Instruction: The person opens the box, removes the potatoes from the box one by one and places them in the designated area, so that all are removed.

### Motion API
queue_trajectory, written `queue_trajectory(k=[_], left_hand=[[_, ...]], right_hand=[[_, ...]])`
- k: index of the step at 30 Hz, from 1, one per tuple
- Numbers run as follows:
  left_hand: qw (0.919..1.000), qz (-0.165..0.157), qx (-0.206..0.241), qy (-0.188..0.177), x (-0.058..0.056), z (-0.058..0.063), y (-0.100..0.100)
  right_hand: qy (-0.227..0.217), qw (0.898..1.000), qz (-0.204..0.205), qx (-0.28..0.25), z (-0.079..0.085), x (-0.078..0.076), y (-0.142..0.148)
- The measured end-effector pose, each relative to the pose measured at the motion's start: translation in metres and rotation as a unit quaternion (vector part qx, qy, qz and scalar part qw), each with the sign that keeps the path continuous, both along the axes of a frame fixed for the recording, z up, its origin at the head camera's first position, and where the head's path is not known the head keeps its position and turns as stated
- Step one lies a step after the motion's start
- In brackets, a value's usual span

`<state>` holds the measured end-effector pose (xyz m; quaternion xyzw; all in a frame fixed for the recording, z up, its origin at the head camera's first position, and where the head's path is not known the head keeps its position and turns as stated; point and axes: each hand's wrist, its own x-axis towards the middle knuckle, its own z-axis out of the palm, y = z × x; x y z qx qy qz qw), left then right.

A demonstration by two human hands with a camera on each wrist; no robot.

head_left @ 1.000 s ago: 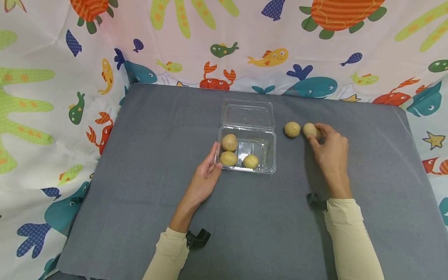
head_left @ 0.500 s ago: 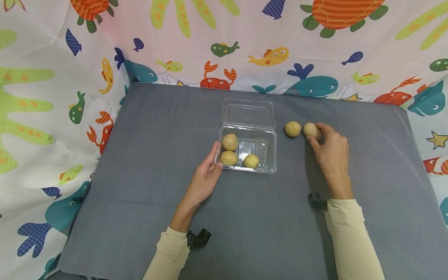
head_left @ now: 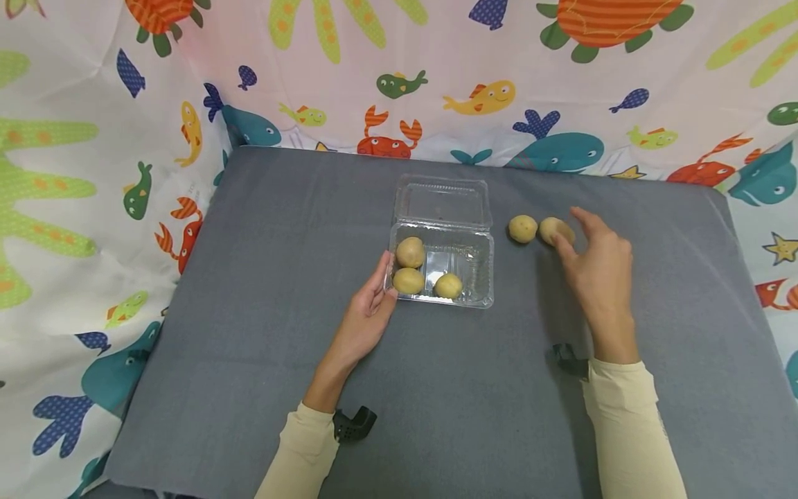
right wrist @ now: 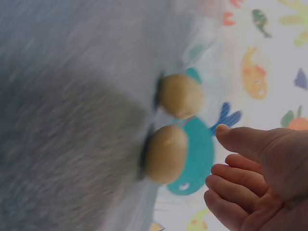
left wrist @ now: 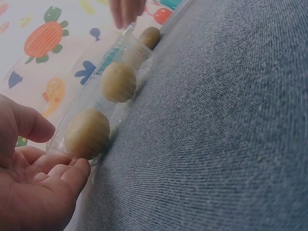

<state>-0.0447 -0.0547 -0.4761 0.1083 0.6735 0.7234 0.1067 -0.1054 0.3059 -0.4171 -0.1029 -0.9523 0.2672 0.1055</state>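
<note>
The left grip [head_left: 364,312] pinches the clear container [head_left: 476,263] by its side. The right grip [head_left: 600,270], fingers and thumb apart, has released the potato [head_left: 551,230] it held earlier, now just beyond its thumb tip.

Cartoon sea-animal fabric [head_left: 436,55] is hanging around a grey cloth-topped table [head_left: 461,388], forming a screened-off tabletop workspace; room type unclear.

Left sleeve [head_left: 298,447]: cream, plain fabric, lightly creased, ending at the wrist. Right sleeve [head_left: 630,430]: matching cream, gathered at the cuff, a faint marking along its right side, too small to read. Left wrist: black angular device [head_left: 355,424] with small dots. Right wrist: dark hooked device [head_left: 569,360]. Left hand [head_left: 364,320] and right hand [head_left: 597,270]: bare.
</note>
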Motion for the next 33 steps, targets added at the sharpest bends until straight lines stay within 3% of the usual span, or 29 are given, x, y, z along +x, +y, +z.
queue_trajectory(k=[10, 17, 27, 33], left_hand=[[1.0, 0.0, -0.002, -0.003, 0.001, 0.002, 0.001], [1.0, 0.004, -0.003, -0.005, 0.0, 0.0, 0.001], [0.9999, 0.007, -0.009, -0.01, 0.001, -0.002, 0.001], [0.9999, 0.006, -0.006, -0.009, 0.0, -0.002, 0.002]], right_hand=[[0.059, 0.995, 0.063, -0.047, 0.035, 0.018, -0.029], [0.052, 0.991, 0.107, -0.064, 0.055, 0.03, -0.051], [0.068, 0.984, 0.148, -0.064, 0.063, 0.047, -0.071], [0.061, 0.98, 0.181, -0.052, 0.055, 0.05, -0.085]])
